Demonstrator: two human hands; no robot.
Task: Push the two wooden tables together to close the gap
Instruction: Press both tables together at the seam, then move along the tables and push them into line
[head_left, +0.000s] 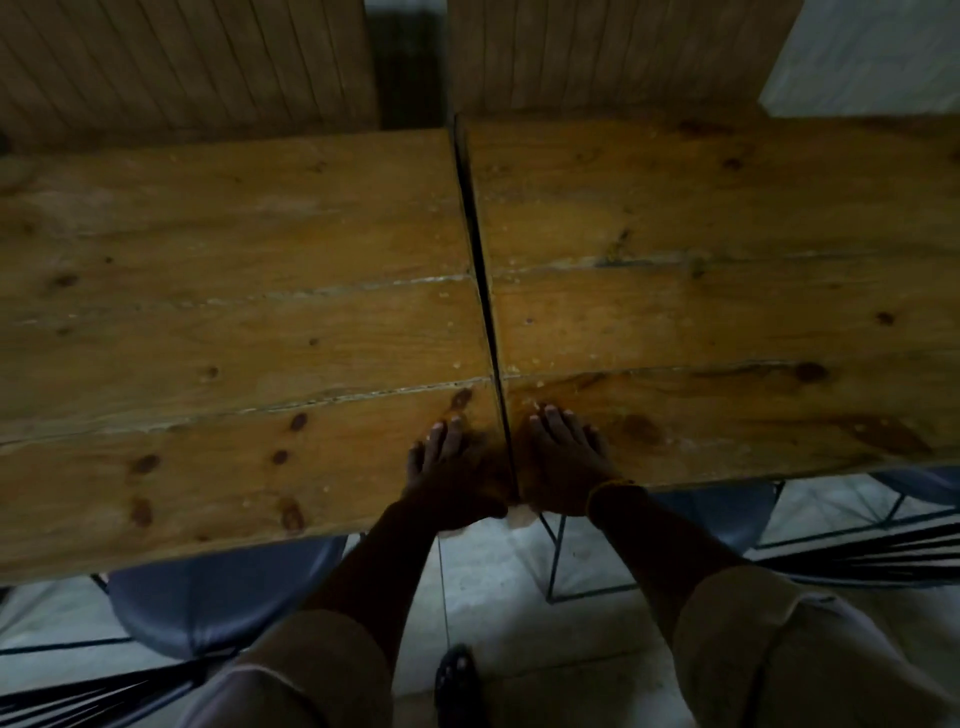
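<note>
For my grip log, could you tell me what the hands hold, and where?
Nothing plainly gripped: left hand rests on left table by the gap, right hand on right table.

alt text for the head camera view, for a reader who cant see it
A person's left hand and right hand lie flat on the near corners of the left table and right table, either side of a thin dark gap between the two wooden tops. Blue chairs are tucked under the near edges; the light is dim.
</note>
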